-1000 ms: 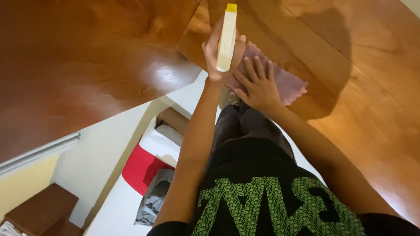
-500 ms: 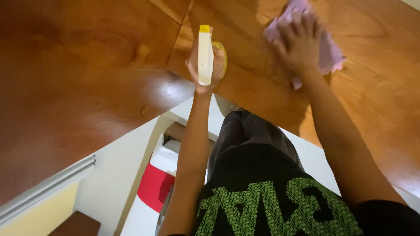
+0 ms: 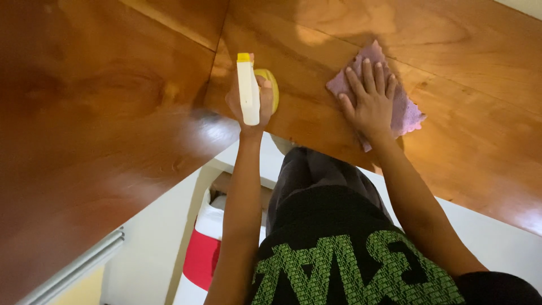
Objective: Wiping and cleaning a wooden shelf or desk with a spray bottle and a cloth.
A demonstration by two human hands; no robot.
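Flat under the right hand point(image 3: 372, 104), a pale purple cleaning cloth point(image 3: 406, 113) lies pressed against a glossy brown wooden panel point(image 3: 480, 68); the fingers are spread wide over the cloth, whose ragged edge sticks out to the right of the palm. Left of the cloth, close but apart from it, the left hand point(image 3: 248, 101) is closed around a spray bottle point(image 3: 247, 90) with a cream-white head, a small yellow tip and a yellow body showing behind the fingers. The bottle is held in front of a seam in the wood, where the panel with the cloth meets a second, darker wooden panel point(image 3: 96, 113) further left, which carries a bright sheen of reflected light. Below the cloth is the person's black shirt with green lettering point(image 3: 350, 265) and dark grey trousers. Lower left of the cloth stands a red and white container point(image 3: 206, 248) against a white floor point(image 3: 497, 237).
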